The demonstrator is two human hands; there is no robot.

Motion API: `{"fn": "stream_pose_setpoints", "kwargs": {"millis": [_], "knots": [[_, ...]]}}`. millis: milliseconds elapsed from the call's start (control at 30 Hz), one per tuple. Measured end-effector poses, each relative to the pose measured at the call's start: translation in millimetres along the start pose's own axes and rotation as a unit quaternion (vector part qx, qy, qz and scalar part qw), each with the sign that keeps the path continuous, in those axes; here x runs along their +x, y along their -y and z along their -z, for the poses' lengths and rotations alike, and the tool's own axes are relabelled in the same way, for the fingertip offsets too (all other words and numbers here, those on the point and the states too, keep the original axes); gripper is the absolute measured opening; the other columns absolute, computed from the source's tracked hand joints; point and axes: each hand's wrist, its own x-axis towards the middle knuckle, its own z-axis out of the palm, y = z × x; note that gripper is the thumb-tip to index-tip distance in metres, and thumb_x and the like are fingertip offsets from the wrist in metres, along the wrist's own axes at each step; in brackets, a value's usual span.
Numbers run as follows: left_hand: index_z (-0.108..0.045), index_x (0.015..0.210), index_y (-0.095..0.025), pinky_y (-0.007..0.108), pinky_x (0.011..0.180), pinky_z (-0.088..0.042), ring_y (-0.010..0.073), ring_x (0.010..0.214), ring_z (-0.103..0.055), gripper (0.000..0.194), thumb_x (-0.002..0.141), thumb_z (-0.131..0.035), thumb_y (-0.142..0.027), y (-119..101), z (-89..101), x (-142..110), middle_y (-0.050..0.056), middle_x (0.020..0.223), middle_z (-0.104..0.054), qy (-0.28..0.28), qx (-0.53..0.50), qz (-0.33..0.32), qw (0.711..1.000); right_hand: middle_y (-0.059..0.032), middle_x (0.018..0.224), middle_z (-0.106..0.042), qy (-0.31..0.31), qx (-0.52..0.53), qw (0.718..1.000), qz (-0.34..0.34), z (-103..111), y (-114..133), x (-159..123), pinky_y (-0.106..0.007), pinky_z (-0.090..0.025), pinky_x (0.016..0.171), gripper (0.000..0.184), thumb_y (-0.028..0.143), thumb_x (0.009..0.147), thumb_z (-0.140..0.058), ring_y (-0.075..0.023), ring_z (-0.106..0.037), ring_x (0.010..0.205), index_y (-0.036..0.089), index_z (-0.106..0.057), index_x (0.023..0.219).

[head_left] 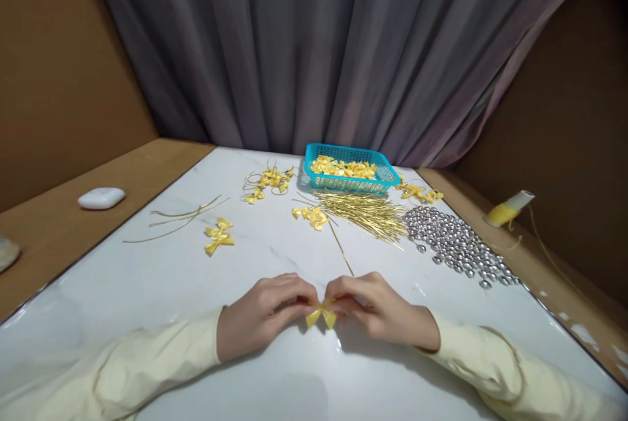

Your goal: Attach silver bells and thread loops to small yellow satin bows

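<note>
A yellow bow (321,317) sits between the left hand (267,312) and right hand (380,308), both hands pinching its sides.

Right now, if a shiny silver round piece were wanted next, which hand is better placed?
Probably the right hand: the heap of shiny silver round pieces lies on that side, farther from the left hand. Both pinch the yellow ribbon bow, so the right would need freeing first.

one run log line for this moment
left hand: pinching yellow bow | right hand: pinching same bow | beyond: blue basket, gold strands | right side: silver pieces
</note>
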Motion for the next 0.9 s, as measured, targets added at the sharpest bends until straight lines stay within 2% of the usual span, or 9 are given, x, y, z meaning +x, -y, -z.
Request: {"fn": "stream_pose_setpoints", "kwargs": {"millis": [200, 467, 700, 800, 900], "knots": [[-0.058, 0.082, -0.018, 0.018, 0.058, -0.040, 0.0084, 0.060, -0.051, 0.012, 0.085, -0.046, -0.019, -2, -0.2, 1, -0.001, 0.073, -0.061, 0.004, -0.028, 0.065, 0.997, -0.0025, 0.074, -0.060, 0.028, -0.069, 0.997, 0.024, 1, -9, -4, -0.019, -0.042, 0.058, 0.015, 0.010, 0.082, -0.043, -0.0106, -0.054, 0.061, 0.017, -0.049, 0.093], [-0.058, 0.083, -0.019, 0.018, 0.057, -0.039, 0.0088, 0.060, -0.051, 0.012, 0.084, -0.046, -0.020, -1, -2.7, -1, -0.002, 0.074, -0.062, 0.009, -0.038, 0.076, 0.996, -0.0029, 0.076, -0.059, 0.078, -0.143, 0.983, 0.087, 4, -9, -5, -0.021, -0.040, 0.059, 0.030, 0.003, 0.077, -0.038, -0.0126, -0.052, 0.064, 0.019, -0.048, 0.101], [-0.058, 0.082, -0.019, 0.017, 0.057, -0.039, 0.0081, 0.059, -0.052, 0.012, 0.085, -0.046, -0.020, -2, -2.6, 0, -0.002, 0.074, -0.062, 0.005, -0.037, 0.074, 0.997, -0.0040, 0.081, -0.060, 0.061, -0.122, 0.990, 0.036, 3, -11, -6, -0.021, -0.041, 0.058, 0.020, 0.007, 0.082, -0.039, -0.0123, -0.054, 0.064, 0.019, -0.044, 0.098], [-0.059, 0.082, -0.019, 0.017, 0.058, -0.040, 0.0084, 0.062, -0.053, 0.013, 0.085, -0.046, -0.020, -1, -2.7, -1, -0.001, 0.076, -0.062, -0.005, -0.026, 0.063, 0.998, -0.0027, 0.077, -0.058, 0.058, -0.113, 0.991, 0.030, 2, -12, -5, -0.021, -0.039, 0.055, 0.015, 0.010, 0.083, -0.040, -0.0116, -0.051, 0.059, 0.019, -0.042, 0.095], [-0.059, 0.083, -0.019, 0.017, 0.058, -0.040, 0.0083, 0.062, -0.053, 0.013, 0.085, -0.046, -0.019, 1, -3.3, -2, -0.001, 0.076, -0.062, -0.015, -0.018, 0.056, 0.998, -0.0031, 0.077, -0.058, 0.054, -0.113, 0.992, 0.034, 2, -13, -6, -0.020, -0.039, 0.054, 0.018, 0.009, 0.083, -0.039, -0.0114, -0.050, 0.059, 0.019, -0.041, 0.097]]}}
